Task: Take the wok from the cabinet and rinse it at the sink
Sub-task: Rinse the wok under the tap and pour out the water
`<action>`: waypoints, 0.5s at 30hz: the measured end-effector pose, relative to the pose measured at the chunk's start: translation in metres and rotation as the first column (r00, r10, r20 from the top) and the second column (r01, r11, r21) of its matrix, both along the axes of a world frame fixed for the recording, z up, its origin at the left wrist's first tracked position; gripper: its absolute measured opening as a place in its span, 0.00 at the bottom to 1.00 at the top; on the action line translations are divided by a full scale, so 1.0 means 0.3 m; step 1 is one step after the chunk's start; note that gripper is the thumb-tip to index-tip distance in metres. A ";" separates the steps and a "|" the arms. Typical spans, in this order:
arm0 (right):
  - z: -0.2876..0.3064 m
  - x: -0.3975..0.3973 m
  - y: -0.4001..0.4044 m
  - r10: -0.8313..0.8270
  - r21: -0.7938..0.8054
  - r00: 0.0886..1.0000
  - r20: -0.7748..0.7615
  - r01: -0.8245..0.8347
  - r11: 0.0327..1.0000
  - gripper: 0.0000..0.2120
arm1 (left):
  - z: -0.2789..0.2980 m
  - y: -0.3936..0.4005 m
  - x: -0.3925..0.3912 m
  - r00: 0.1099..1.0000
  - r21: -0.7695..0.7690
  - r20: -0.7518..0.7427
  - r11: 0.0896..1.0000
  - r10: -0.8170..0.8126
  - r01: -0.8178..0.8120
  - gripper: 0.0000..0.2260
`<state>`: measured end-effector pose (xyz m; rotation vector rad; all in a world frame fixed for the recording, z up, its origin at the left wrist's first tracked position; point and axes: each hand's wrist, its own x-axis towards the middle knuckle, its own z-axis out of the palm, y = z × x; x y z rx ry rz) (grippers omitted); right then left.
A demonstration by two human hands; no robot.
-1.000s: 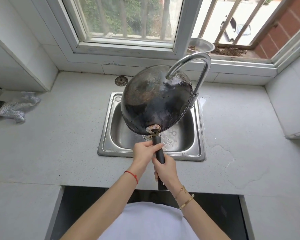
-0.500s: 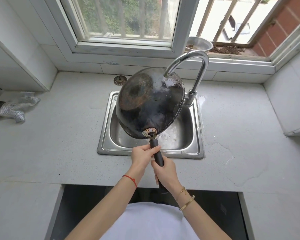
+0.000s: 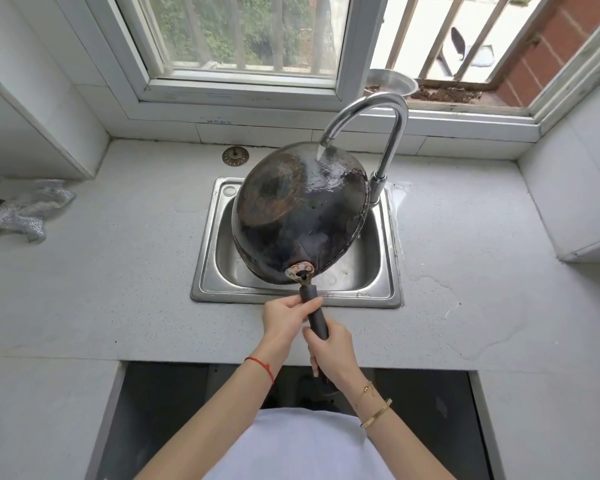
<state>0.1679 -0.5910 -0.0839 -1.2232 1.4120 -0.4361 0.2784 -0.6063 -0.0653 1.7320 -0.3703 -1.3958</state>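
Observation:
A black, rust-stained wok [image 3: 291,216] is turned bottom up and tilted over the steel sink [image 3: 208,258]. Water runs from the curved tap [image 3: 371,105] onto the wok's upper right side, which is wet and shiny. The wok's dark handle [image 3: 314,311] points toward me. My left hand [image 3: 284,320] grips the handle near the wok. My right hand [image 3: 333,355] grips the handle lower down, close to the counter's front edge.
A silvery scouring cloth [image 3: 25,213] lies on the counter at far left. A round drain strainer [image 3: 235,156] lies behind the sink. A metal bowl [image 3: 392,83] stands on the window ledge. An open cabinet space [image 3: 160,403] gapes below the counter.
The wok has dropped lower and shifted left beneath the spout, so the water now lands on its upturned bottom. Both hands keep their hold on the handle.

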 end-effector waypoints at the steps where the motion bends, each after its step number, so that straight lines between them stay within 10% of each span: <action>1: -0.001 -0.005 -0.001 -0.002 -0.009 1.000 0.002 0.002 1.000 0.05 | 0.003 -0.002 -0.003 1.000 0.001 -0.007 1.000 0.000 0.000 0.07; 15: 0.016 0.028 -0.069 -0.053 -0.016 0.998 0.038 0.054 0.998 0.06 | 0.036 -0.079 0.017 1.000 -0.023 -0.004 1.000 0.002 -0.002 0.14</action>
